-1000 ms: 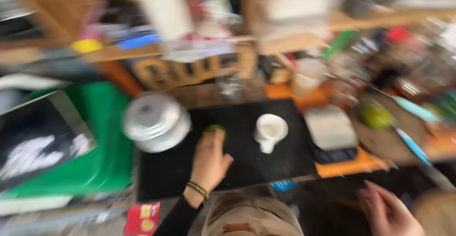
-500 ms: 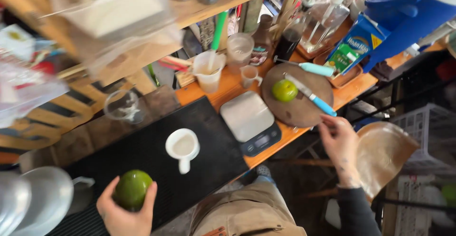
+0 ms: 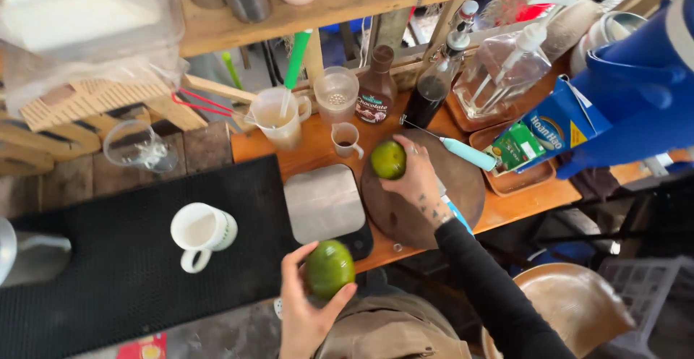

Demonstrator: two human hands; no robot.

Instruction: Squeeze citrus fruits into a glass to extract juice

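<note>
Limes are held in both hands: a larger green lime (image 3: 329,267) is cupped in the left hand (image 3: 307,308) below the near edge of the counter, with the fingers curled round its sides, and a smaller green lime (image 3: 388,159) is pinned by the right hand (image 3: 418,182) on the round wooden board (image 3: 423,193). Each fruit is judged to be firm, fairly light and rounded, with a smooth, slightly glossy rind that may slip under wet fingers; a grip across the widest part, with fingertips spread on opposite sides, is judged the most secure. Being round, the fruit is likely to roll if left loose on the board. The board is dark, flat and matt. A tool with a pale blue handle (image 3: 468,154) lies across its far edge, its thin metal shaft pointing left. Just left of the board, a flat kitchen scale with a brushed metal plate (image 3: 323,203) is set. A white ceramic mug (image 3: 201,230) stands on a black ribbed mat (image 3: 108,272). Behind the scale, a small glass cup (image 3: 345,139), a translucent plastic jug (image 3: 280,116) and a brown sauce bottle (image 3: 378,86) are arranged on the orange wooden counter (image 3: 318,149).
</note>
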